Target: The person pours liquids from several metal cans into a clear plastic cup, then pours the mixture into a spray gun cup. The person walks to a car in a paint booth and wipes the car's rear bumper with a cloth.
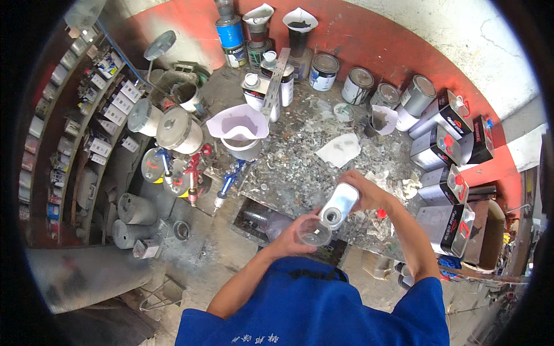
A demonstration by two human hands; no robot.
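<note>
Head view from my end, everything placed relative to the paint-spattered workbench (300, 155).

Right hand (365, 193) is closed around a rectangular metal can (340, 203), fingers wrapped over its far end. Can is tipped down, spout end toward the person, held just off the near edge of the bench.

Left hand (294, 237) is curled around a small clear cup (314, 232), gripping it from below and the side. Cup sits right under the can's mouth, rim and spout touching or nearly so; I can't tell which. Can't tell if any liquid is running either, too small.

A red cap (381, 213) lies on the near edge of the bench, just beside the right wrist.

Mid-bench: a crumpled white rag (339, 150). Left part of the bench: a white mixing jug with a paper funnel liner (238, 128). Along the back edge against the red wall: a row of round paint tins (358, 85). Right end of the bench: stacked rectangular solvent cans with red caps (447, 225). Off the left edge, lower down: spray guns (190, 176) hanging by two lidded grey pots (180, 130).

Blue sleeves visible on both arms.
</note>
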